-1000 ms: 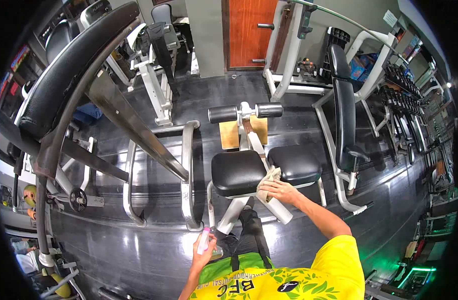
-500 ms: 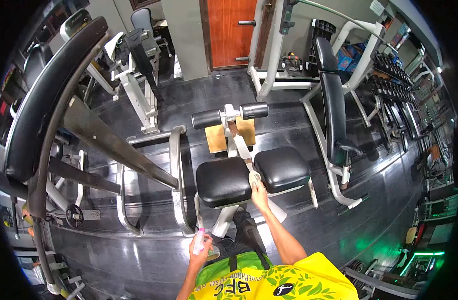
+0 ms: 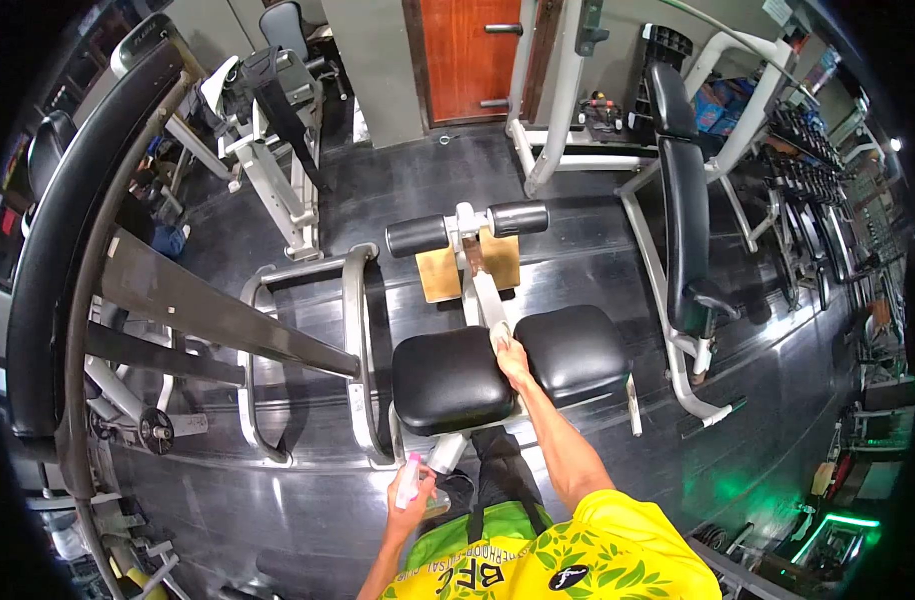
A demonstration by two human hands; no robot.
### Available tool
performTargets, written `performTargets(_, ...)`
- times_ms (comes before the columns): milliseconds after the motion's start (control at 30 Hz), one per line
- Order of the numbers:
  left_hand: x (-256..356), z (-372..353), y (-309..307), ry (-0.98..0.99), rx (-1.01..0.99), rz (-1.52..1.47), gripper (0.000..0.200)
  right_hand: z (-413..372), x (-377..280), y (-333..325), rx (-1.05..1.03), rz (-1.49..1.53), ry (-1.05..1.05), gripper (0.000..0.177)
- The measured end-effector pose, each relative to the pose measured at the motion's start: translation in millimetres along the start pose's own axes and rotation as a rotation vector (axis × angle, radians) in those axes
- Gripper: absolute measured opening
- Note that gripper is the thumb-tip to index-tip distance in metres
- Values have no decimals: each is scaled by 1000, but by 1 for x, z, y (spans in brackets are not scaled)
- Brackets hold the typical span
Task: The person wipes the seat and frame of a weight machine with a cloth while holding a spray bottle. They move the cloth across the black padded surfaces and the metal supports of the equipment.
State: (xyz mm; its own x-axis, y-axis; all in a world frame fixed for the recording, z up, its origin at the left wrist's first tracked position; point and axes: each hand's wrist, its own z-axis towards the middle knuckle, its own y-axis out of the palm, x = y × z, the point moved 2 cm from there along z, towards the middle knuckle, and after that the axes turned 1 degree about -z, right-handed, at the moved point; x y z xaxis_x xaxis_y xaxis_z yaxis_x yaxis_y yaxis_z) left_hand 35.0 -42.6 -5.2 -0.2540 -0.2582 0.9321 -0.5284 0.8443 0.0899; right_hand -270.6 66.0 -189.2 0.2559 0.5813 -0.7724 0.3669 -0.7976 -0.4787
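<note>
My right hand (image 3: 514,362) presses a pale, folded cloth (image 3: 500,332) onto the white metal beam (image 3: 486,292) of a bench machine, in the gap between its two black seat pads. One seat pad (image 3: 452,380) lies left of the hand, and the other pad (image 3: 572,350) lies right of it. Low in the view, my left hand (image 3: 408,506) is wrapped round a spray bottle with a white and pink spray head (image 3: 409,480). The bottle's body is partly hidden by the fingers. Two black foam rollers (image 3: 518,217) sit at the beam's far end.
A large machine with a long black pad (image 3: 73,240) rises on the left. An upright black bench (image 3: 684,220) stands on the right, with a dumbbell rack (image 3: 813,180) behind it. A reddish door (image 3: 468,60) is at the back. Dark shiny flooring runs between the machines.
My right hand and the cloth have slid slightly up along the beam, away from me. My left hand with the spray bottle has shifted a little right. The camera view has shifted slightly.
</note>
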Motion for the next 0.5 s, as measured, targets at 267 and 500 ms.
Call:
performTargets(267,9,22,12,-14,104,16,15,51,-16,23,-145,33,81,45)
performTargets(500,11,27,22,-121,217,1,14,140,29,88,-822,-244,54,44)
